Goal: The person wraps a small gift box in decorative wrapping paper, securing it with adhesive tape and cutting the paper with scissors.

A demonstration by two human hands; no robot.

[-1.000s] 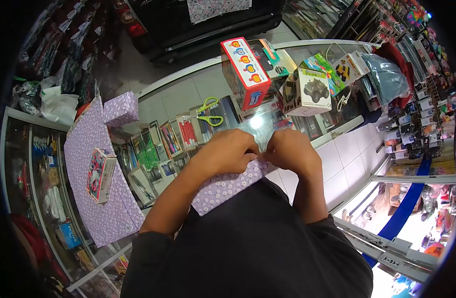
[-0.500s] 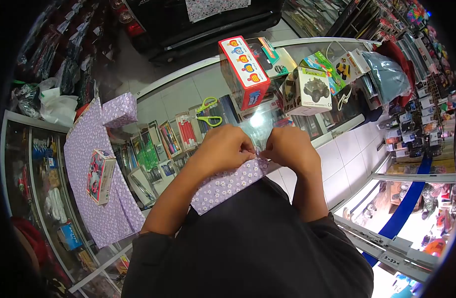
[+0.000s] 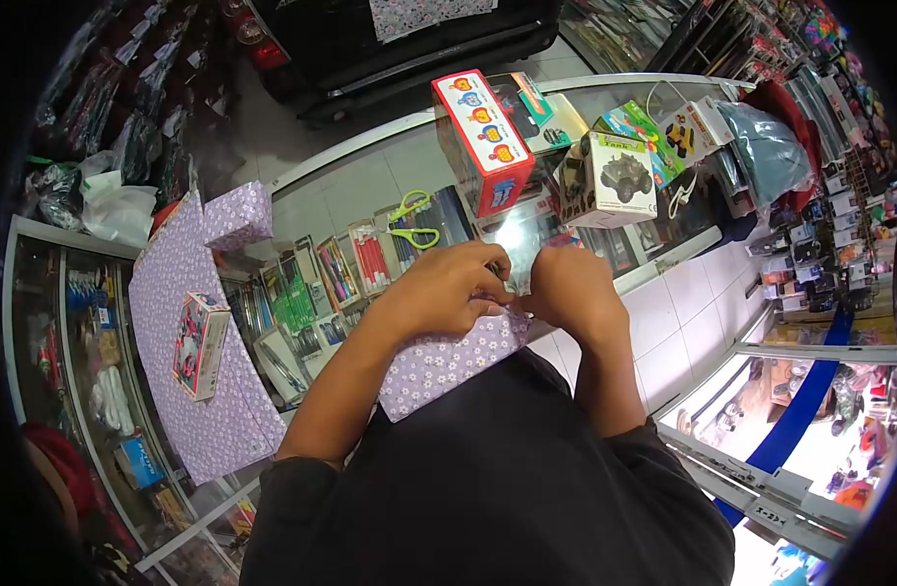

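A package in purple floral paper (image 3: 446, 369) lies against my body at the glass counter's near edge. My left hand (image 3: 460, 290) rests on its upper part, fingers curled at the far corner. Beside it, my right hand (image 3: 571, 293) is closed at that same corner, its fingertips almost meeting those of my left. What is pinched between the fingertips is too small to tell. Green-handled scissors (image 3: 412, 221) lie on the glass beyond my left hand.
Left, a floral paper sheet (image 3: 189, 376) bears a small toy box (image 3: 200, 346); a floral-wrapped box (image 3: 239, 215) sits at its top. Beyond my hands stand a red-edged box (image 3: 482, 145) and a toy tank box (image 3: 609, 179). A plastic-wrapped bundle (image 3: 766, 146) lies at right.
The fingers of my left hand have lifted and spread slightly at the package's corner. My right hand has turned a little there. The package stays in nearly the same place.
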